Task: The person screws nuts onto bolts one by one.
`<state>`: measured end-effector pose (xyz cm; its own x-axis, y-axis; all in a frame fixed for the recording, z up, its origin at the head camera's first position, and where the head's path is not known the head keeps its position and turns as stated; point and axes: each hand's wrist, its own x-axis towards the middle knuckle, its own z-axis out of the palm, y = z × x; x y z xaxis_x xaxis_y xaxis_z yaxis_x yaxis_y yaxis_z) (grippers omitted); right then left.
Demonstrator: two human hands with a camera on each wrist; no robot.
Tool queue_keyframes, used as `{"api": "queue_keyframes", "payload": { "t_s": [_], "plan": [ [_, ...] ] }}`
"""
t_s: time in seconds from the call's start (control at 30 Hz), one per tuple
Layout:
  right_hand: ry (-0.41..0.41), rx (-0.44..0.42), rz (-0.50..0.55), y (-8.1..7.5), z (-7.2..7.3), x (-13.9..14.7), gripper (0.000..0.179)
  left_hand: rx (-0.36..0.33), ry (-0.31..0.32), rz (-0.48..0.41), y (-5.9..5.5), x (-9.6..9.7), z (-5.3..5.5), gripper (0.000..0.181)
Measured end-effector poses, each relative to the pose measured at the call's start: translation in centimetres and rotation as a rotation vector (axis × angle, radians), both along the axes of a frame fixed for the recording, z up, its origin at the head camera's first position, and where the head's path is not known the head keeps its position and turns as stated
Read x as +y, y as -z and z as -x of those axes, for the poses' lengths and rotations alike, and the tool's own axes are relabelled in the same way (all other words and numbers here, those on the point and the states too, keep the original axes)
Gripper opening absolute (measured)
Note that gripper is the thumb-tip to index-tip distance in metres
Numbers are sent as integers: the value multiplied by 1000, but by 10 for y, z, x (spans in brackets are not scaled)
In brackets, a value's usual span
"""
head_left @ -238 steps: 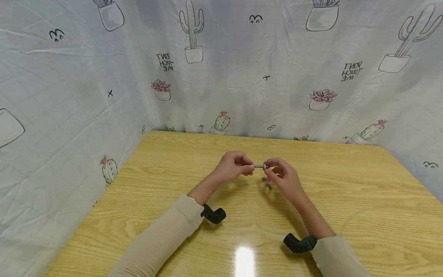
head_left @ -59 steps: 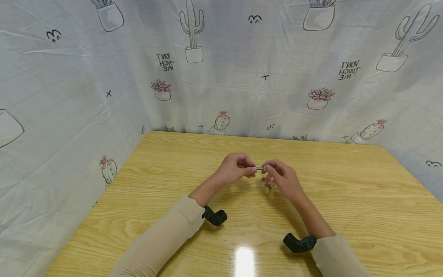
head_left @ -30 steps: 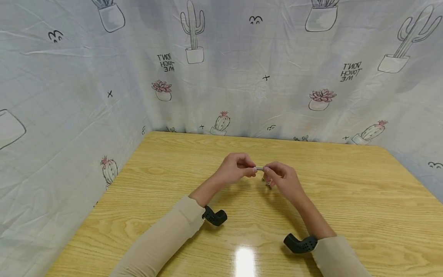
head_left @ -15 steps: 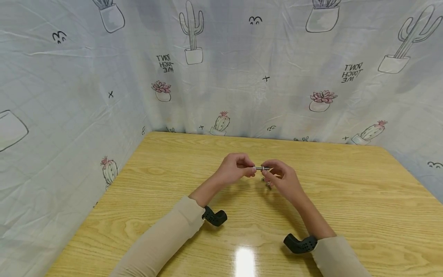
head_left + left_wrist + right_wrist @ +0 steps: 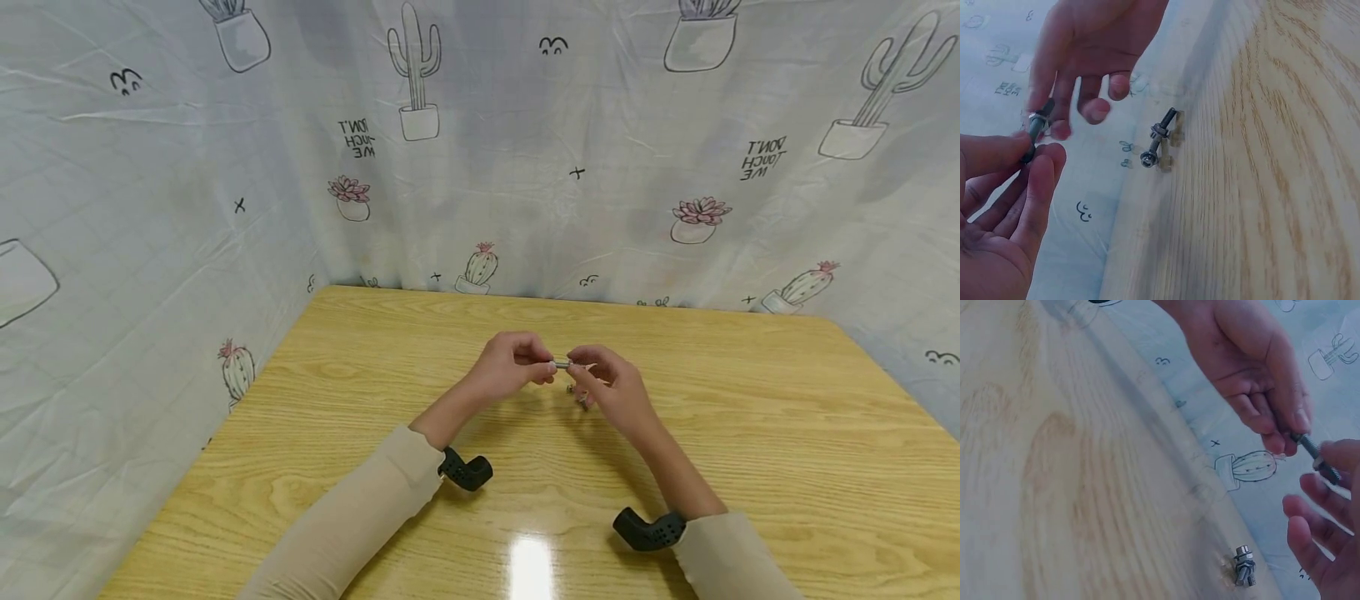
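Note:
In the head view my left hand [image 5: 508, 367] pinches the head end of a metal bolt [image 5: 561, 365] between thumb and fingers, above the table. The bolt lies level, its threaded end toward my right hand [image 5: 611, 383]. A hex nut [image 5: 1036, 119] sits part-way along the thread in the left wrist view. My right thumb and forefinger are at this nut [image 5: 1318, 464], its threaded tip showing past it, while the other fingers hang loosely curled. Below my right hand a second bolt with a nut on it [image 5: 1160, 132] lies on the wooden table.
The wooden table [image 5: 420, 333] stretches out around both hands. Behind it and at the left hangs a pale curtain [image 5: 525, 208] with cactus drawings. Each wrist wears a black curved mount [image 5: 467, 471].
Compared with the oldest frame, my left hand and the bolt are slightly farther right. The nut is closer to my left fingers. My right fingertips have shifted around the nut between frames.

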<state>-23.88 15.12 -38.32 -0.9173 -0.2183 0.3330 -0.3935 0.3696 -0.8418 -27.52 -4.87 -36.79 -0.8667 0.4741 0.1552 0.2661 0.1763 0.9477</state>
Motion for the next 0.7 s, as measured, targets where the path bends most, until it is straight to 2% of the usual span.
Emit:
{"api": "queue_keyframes", "payload": {
  "t_s": [0.17, 0.23, 0.43, 0.6, 0.7],
  "plan": [
    [-12, 39, -15, -9, -7, -2, 21, -18, -14, -13, 1, 0, 1, 5],
    [-9, 24, -6, -5, -4, -1, 19, -14, -3, -9, 1, 0, 1, 5],
    [4, -19, 21, 10, 8, 4, 40, 10, 47, 2, 0, 2, 0, 6],
    [-23, 24, 43, 14, 10, 6, 22, 11, 14, -4, 1, 0, -1, 5],
    [-45, 48, 34, 14, 9, 7, 24, 9, -2, -7, 2, -1, -1, 5]
  ]
}}
